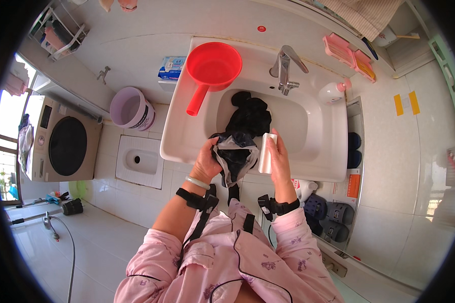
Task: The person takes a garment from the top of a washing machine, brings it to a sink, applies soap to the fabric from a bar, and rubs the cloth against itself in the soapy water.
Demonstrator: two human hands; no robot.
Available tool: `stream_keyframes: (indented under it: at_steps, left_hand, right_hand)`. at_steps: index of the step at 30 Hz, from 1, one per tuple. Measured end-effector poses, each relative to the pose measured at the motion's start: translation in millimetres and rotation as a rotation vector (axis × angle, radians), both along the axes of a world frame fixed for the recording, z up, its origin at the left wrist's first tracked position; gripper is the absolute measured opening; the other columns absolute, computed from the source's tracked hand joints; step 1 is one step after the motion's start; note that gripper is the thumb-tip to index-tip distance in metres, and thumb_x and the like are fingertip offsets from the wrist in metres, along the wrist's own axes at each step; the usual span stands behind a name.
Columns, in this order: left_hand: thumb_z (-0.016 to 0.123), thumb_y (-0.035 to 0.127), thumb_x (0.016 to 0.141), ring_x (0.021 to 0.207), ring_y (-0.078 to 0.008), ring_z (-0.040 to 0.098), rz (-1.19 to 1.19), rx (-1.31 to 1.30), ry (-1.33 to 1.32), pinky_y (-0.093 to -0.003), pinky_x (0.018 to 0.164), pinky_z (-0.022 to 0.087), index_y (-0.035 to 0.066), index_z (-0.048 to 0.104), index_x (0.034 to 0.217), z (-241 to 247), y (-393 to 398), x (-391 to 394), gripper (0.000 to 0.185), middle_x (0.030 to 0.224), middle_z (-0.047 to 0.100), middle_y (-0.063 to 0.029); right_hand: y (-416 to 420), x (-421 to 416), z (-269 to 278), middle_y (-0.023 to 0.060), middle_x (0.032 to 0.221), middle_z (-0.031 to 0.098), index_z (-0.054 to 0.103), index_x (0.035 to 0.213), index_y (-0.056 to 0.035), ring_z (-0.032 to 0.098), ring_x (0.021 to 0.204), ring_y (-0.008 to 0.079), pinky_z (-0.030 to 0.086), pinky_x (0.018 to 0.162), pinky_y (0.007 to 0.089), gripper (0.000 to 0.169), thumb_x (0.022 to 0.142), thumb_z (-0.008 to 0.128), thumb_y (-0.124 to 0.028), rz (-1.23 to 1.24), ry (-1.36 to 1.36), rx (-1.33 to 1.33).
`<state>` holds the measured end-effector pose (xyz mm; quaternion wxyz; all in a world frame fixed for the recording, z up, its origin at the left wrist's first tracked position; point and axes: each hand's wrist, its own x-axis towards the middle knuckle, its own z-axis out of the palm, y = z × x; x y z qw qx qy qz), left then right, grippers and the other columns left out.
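My left hand (pixel 208 162) grips a wet dark garment (pixel 234 166) by its pale grey edge, which forms a loop open towards me. In my right hand (pixel 280 157) is a white oblong block (pixel 266 153), held on edge just right of the garment and apart from it; whether it is soap or a brush I cannot tell. Both hands are over the front rim of a white ceramic washbasin (pixel 326 151). More black cloth (pixel 250 113) lies bunched in the bowl, beyond the garment, and covers part of the bottom.
A red plastic dipper (pixel 214 66) rests on the basin's left ledge, near the chrome tap (pixel 284 70). A pump bottle (pixel 331 92) stands at the right. Left are a lilac bucket (pixel 127 108), a squat toilet (pixel 138 159) and a washing machine (pixel 66 142). Several shoes (pixel 335 219) sit low right.
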<state>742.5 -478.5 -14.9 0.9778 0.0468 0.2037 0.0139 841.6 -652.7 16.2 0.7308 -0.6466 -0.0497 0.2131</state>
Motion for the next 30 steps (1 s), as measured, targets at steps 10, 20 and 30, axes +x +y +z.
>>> stream_keyframes:
  at_steps: [10, 20, 30]
  left_hand:
    - [0.034, 0.046, 0.096, 0.111, -0.0245, 0.053, -0.107, 0.137, 0.015, -0.0371, 0.098, 0.041, 0.004, 0.048, 0.124, 46, -37, 9, 0.052, 0.120, 0.055, -0.0094]
    - [0.035, 0.033, 0.097, 0.100, -0.0226, 0.059, -0.073, 0.107, 0.012, -0.0371, 0.091, 0.047, 0.004, 0.052, 0.117, 10, -18, 1, 0.039, 0.112, 0.061, -0.0104]
    - [0.039, 0.032, 0.097, 0.109, -0.0228, 0.056, -0.200, 0.129, -0.041, -0.0372, 0.096, 0.043, 0.004, 0.048, 0.125, 30, -3, -7, 0.040, 0.119, 0.057, -0.0103]
  right_hand:
    - [56, -32, 4, 0.0202, 0.114, 0.049, 0.046, 0.126, -0.0143, 0.052, 0.096, 0.0402, 0.043, 0.077, 0.0472, 0.045, 0.083, 0.060, -0.020, -0.008, -0.800, -0.708]
    - [46, -22, -9, 0.0202, 0.116, 0.048, 0.040, 0.135, -0.0143, 0.052, 0.096, 0.0378, 0.042, 0.081, 0.0434, 0.061, 0.079, 0.064, -0.010, 0.064, -0.880, -0.575]
    - [63, -40, 48, 0.0177, 0.115, 0.049, 0.044, 0.132, -0.0146, 0.052, 0.097, 0.0348, 0.042, 0.080, 0.0437, 0.060, 0.076, 0.067, -0.017, 0.094, -1.010, -0.639]
